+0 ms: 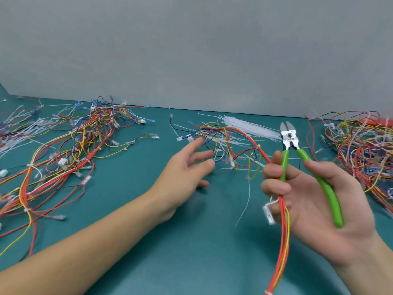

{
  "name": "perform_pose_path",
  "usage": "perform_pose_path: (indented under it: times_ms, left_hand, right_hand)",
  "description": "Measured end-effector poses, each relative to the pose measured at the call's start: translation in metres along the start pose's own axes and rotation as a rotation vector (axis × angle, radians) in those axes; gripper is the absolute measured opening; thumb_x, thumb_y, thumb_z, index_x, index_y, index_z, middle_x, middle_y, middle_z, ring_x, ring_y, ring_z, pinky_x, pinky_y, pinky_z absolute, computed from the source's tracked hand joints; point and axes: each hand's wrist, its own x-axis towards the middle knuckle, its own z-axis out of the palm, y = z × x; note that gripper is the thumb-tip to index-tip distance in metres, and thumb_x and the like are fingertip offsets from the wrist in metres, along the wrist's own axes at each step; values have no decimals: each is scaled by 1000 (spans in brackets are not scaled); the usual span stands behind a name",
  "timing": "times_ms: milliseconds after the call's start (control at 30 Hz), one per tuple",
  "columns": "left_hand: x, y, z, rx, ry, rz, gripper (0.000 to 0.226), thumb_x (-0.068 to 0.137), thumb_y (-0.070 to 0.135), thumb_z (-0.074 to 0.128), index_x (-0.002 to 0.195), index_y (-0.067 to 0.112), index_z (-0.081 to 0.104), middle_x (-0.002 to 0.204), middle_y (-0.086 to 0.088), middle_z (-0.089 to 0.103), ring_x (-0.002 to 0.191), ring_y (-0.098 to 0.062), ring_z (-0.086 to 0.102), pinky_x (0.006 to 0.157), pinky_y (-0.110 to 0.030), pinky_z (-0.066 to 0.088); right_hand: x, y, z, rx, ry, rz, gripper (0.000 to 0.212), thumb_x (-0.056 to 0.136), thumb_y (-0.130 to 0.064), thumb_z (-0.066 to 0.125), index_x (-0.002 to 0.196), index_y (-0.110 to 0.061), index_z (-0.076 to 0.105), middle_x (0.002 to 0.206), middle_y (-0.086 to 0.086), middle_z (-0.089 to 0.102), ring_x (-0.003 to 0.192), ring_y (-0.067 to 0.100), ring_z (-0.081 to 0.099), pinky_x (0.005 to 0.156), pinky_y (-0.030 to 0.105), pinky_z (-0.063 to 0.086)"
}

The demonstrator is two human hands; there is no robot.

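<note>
Teal table [170, 241], grey wall [191, 50] behind.
The right hand [314, 201] curls its fingers round green cutters [291, 143] and a red wire harness [284, 231] above the table; the left hand [185, 173] hovers beside, fingers spread.

no text can be read anywhere; the only marking is a small dark emblem on the metal head of the cutters [288, 136], too blurred to make out.

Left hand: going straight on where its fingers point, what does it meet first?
Likely the fanned end of the wire harness, just beyond the left hand; depth is unclear, so it might pass above.
</note>
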Motion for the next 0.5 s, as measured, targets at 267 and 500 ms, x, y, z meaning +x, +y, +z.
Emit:
perform_pose_path:
  times_ms: [267, 500]
  left_hand:
    - [7, 17, -6, -376, -35, 17, 37, 101, 24, 61, 138, 32, 57, 122, 1, 74, 107, -17, 66, 80, -34, 50]
    - [12, 43, -22, -187, 201, 245, 18, 103, 16, 59, 107, 30, 71, 79, 9, 64, 81, -12, 59, 85, -38, 43]
  right_hand:
    - [-2, 7, 5, -40, -95, 74, 37, 99, -21, 39, 130, -2, 50, 110, 15, 44, 89, 25, 51, 73, 35, 29]
    - [-6, -6, 0, -15, -67, 0, 36, 100, -26, 37, 127, -5, 51, 108, 9, 42, 88, 22, 48, 74, 32, 29]
